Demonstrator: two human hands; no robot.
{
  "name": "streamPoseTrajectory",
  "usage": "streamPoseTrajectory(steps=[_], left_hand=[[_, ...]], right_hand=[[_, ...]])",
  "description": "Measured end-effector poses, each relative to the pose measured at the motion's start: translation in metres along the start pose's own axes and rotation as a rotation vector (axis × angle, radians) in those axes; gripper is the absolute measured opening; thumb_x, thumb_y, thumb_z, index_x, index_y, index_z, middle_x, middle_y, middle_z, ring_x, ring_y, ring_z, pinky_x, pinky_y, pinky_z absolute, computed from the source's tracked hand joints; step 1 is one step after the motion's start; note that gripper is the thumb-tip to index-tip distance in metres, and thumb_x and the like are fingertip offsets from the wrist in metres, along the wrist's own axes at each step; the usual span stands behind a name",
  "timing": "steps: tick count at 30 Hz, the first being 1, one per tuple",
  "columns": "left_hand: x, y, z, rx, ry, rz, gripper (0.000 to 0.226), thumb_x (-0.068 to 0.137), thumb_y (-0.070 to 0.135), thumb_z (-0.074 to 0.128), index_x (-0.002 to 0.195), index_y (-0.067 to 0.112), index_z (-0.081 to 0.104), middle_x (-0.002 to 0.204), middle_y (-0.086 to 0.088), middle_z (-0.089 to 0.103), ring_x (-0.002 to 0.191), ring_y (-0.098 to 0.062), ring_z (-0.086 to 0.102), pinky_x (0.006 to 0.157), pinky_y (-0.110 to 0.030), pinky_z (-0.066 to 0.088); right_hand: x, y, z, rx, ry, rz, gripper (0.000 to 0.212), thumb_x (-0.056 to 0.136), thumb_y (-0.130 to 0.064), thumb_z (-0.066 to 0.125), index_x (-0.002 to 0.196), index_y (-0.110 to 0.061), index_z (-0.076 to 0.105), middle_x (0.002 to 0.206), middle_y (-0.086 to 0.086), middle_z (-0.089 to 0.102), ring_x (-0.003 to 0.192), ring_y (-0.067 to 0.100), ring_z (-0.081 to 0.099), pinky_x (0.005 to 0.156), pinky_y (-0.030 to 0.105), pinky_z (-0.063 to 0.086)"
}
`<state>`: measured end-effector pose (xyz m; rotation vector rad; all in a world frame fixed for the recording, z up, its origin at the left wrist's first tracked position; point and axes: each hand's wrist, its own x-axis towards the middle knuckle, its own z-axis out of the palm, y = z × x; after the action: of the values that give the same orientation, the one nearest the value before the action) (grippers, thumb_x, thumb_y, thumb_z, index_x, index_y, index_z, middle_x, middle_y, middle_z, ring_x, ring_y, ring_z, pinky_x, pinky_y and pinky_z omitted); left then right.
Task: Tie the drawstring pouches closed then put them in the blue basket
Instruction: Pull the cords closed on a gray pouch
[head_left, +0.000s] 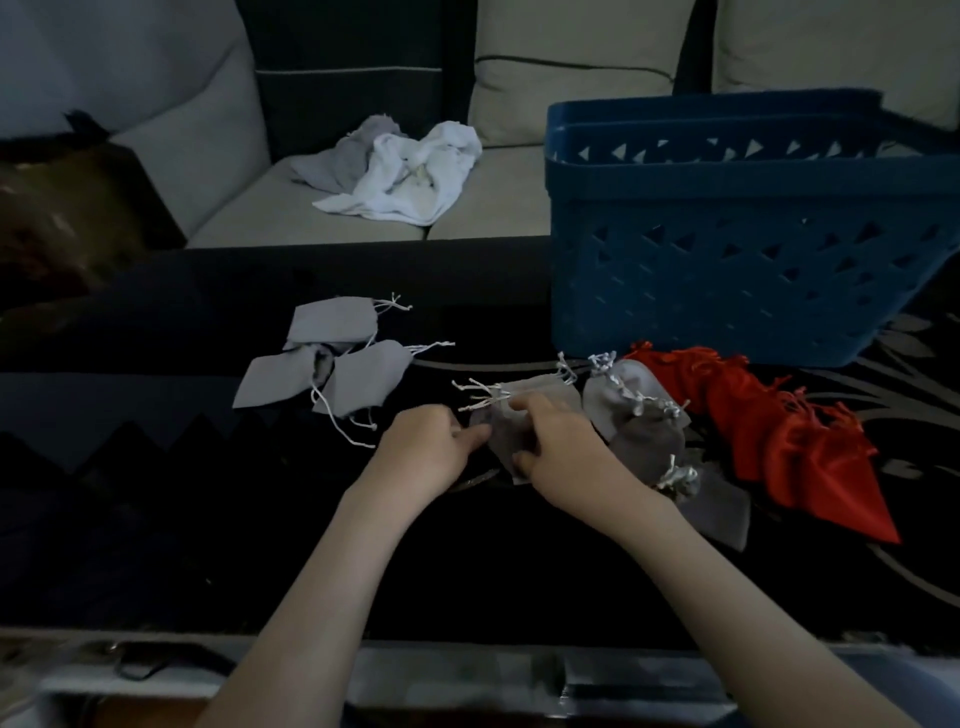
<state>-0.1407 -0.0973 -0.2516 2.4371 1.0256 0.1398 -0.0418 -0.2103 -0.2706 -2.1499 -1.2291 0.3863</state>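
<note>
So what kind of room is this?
Probably a living room at home: a cushioned sofa with crumpled cloths on it, behind a dark table holding pouches and a blue basket.

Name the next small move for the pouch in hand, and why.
Probably move the left hand up to pinch the loose drawstrings and pull: both hands hold the grey pouch, its cords lie slack, untied; the right hand can steady it.
</note>
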Motion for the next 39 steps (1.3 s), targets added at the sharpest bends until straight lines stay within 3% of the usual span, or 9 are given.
streamPoseTrajectory(steps=[4,7,11,13,18,23,28,32,39], left_hand=[[-0.007,0.015,-0.01,-0.254,0.156,0.248,0.025,0.092,0.029,0.058,0.068,0.022,0.058,0.062,0.007,0.058,0.06,-0.002,0.052,0.055,-0.011,0.036],[-0.015,0.03,-0.017,-0.391,0.236,0.342,0.022,0.094,0.03,0.054,0.075,0.022,0.059,0.066,0.006,0.059,0.067,0.0,0.055,0.059,-0.01,0.037],[-0.022,0.042,-0.02,-0.597,0.171,0.361,0.02,0.095,0.03,0.052,0.081,0.021,0.063,0.077,0.008,0.064,0.075,0.002,0.058,0.071,-0.013,0.043],[-0.024,0.051,-0.019,-0.707,0.084,0.366,0.019,0.096,0.028,0.051,0.085,0.021,0.065,0.081,0.01,0.066,0.083,-0.001,0.061,0.08,-0.022,0.048],[-0.024,0.072,-0.011,-0.813,0.035,0.35,0.024,0.098,0.028,0.049,0.089,0.014,0.066,0.087,0.0,0.066,0.086,-0.008,0.062,0.08,-0.023,0.047],[-0.023,0.097,0.004,-0.866,0.041,0.273,0.033,0.098,0.031,0.05,0.081,0.005,0.062,0.077,-0.009,0.061,0.072,-0.012,0.058,0.066,-0.021,0.049],[-0.016,0.11,0.022,-0.777,-0.008,0.165,0.039,0.091,0.042,0.054,0.064,0.015,0.063,0.072,-0.01,0.068,0.08,-0.029,0.067,0.085,-0.051,0.053],[-0.016,0.126,0.027,-0.88,-0.05,0.106,0.039,0.095,0.032,0.054,0.06,0.016,0.058,0.058,0.003,0.061,0.067,-0.019,0.064,0.073,-0.037,0.051],[-0.014,0.131,0.021,-1.112,0.002,-0.021,0.05,0.092,0.012,0.049,0.043,0.018,0.047,0.062,0.002,0.064,0.051,-0.008,0.048,0.055,-0.019,0.038]], right_hand=[[-0.001,-0.006,-0.012,0.202,0.122,0.057,0.027,0.084,-0.009,0.061,0.111,-0.015,0.056,0.079,-0.007,0.056,0.082,0.014,0.054,0.062,0.008,0.036],[-0.004,-0.012,-0.033,0.532,0.121,0.138,0.01,0.091,-0.02,0.056,0.1,-0.018,0.06,0.068,-0.002,0.055,0.061,0.011,0.05,0.054,0.02,0.037],[-0.011,-0.01,-0.051,0.898,0.062,0.325,0.04,0.096,-0.038,0.049,0.067,-0.012,0.058,0.052,0.005,0.053,0.042,0.017,0.04,0.04,0.023,0.027],[-0.016,-0.007,-0.055,0.901,0.038,0.4,0.043,0.096,-0.043,0.048,0.066,-0.013,0.057,0.054,0.005,0.053,0.046,0.017,0.042,0.046,0.028,0.029],[-0.032,0.004,-0.067,1.132,0.144,0.309,0.033,0.097,-0.03,0.049,0.101,-0.002,0.066,0.071,0.006,0.059,0.058,0.014,0.054,0.051,0.023,0.043],[-0.045,0.016,-0.087,1.081,0.341,0.279,0.023,0.098,-0.018,0.047,0.096,-0.006,0.066,0.083,0.007,0.067,0.073,0.015,0.063,0.06,0.021,0.051],[-0.056,0.03,-0.101,1.264,0.405,0.238,0.016,0.095,-0.008,0.049,0.096,-0.013,0.064,0.086,0.003,0.07,0.074,0.011,0.066,0.061,0.018,0.052],[-0.056,0.035,-0.109,1.44,0.457,0.239,0.016,0.096,-0.009,0.047,0.094,-0.014,0.062,0.086,-0.001,0.073,0.072,0.007,0.069,0.056,0.016,0.051],[-0.052,0.042,-0.118,1.656,0.519,0.291,0.017,0.094,-0.003,0.047,0.095,-0.015,0.06,0.075,-0.002,0.072,0.074,0.01,0.068,0.074,0.023,0.05]])
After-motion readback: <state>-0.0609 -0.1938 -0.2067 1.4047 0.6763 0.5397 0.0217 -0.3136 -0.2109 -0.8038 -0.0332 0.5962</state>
